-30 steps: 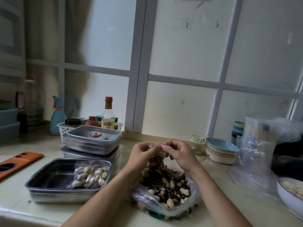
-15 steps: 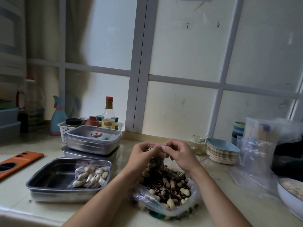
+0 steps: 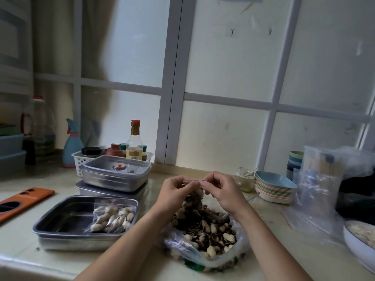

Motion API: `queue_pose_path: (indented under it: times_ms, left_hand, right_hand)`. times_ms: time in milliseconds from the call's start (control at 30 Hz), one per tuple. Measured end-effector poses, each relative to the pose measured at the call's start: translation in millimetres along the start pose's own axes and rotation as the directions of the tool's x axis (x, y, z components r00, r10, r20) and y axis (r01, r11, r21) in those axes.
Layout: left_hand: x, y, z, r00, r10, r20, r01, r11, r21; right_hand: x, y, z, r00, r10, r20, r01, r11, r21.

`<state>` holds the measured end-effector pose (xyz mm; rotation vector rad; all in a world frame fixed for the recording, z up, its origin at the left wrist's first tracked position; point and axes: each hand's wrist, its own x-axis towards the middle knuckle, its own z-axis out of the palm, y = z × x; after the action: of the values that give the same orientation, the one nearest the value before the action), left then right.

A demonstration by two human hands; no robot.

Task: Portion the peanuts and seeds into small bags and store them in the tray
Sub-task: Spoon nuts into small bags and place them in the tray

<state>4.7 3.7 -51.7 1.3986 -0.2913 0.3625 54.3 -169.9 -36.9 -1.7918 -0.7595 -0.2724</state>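
Note:
A small clear zip bag (image 3: 193, 197) holding peanuts and seeds hangs above a big open plastic bag (image 3: 209, 236) of mixed peanuts and seeds at the counter's front. My left hand (image 3: 175, 191) and my right hand (image 3: 221, 188) both pinch the small bag's red zip strip at its top, fingertips close together. To the left stands a steel tray (image 3: 67, 218), and a filled small bag of peanuts (image 3: 112, 217) lies in its right end.
Two lidded steel boxes (image 3: 115, 175) are stacked behind the tray, in front of a white basket of bottles (image 3: 121, 155). An orange phone case (image 3: 22, 199) lies far left. A glass jar (image 3: 244, 179), stacked coloured dishes (image 3: 274, 187), loose clear bags (image 3: 318, 189) and a white bowl (image 3: 359, 244) crowd the right.

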Motion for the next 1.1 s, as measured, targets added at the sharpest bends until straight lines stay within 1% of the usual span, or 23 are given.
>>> queue_pose_path:
  times_ms: [133, 267, 367, 433, 567, 700, 967, 1100]
  left_hand:
    - [-4.5, 3.3, 3.4, 1.000, 0.006, -0.021, -0.006, 1.000, -0.007]
    - [-4.4, 2.1, 4.8, 1.000, 0.013, -0.010, -0.013, 1.000, -0.017]
    - [-3.2, 1.5, 5.1, 1.000, 0.001, -0.011, -0.001, 1.000, 0.005]
    - [-1.5, 0.0, 4.1, 0.999, -0.011, -0.046, 0.011, 1.000, 0.009]
    - [2.1, -4.2, 0.4, 0.997, -0.021, -0.073, 0.023, 0.999, 0.032]
    - [0.1, -2.0, 1.6, 0.998, -0.013, -0.057, 0.014, 1.000, 0.016]
    - [0.6, -4.9, 2.4, 0.998, 0.006, -0.057, -0.003, 0.998, 0.055]
    - [1.5, -5.5, 1.4, 0.998, 0.021, -0.059, -0.017, 0.997, 0.079]
  right_hand:
    - [0.5, 0.2, 0.2, 1.000, -0.009, -0.023, 0.009, 1.000, -0.011]
    - [1.1, 0.8, -0.6, 0.998, -0.027, -0.051, 0.025, 0.998, -0.053]
    - [1.7, 1.6, -2.7, 0.996, -0.012, -0.089, 0.004, 0.996, -0.093]
    - [1.6, 1.9, -3.6, 0.995, 0.014, -0.098, -0.021, 0.997, -0.070]
    - [0.8, 1.6, -1.1, 0.996, 0.058, -0.064, -0.059, 0.998, -0.014]
    - [-0.8, -1.6, 1.7, 0.999, 0.044, -0.027, -0.043, 0.999, 0.032]
    - [0.6, 1.0, 2.8, 0.998, 0.007, -0.058, -0.008, 1.000, -0.012]
    - [-0.6, -0.4, 3.2, 0.999, -0.001, -0.050, 0.000, 1.000, -0.023]
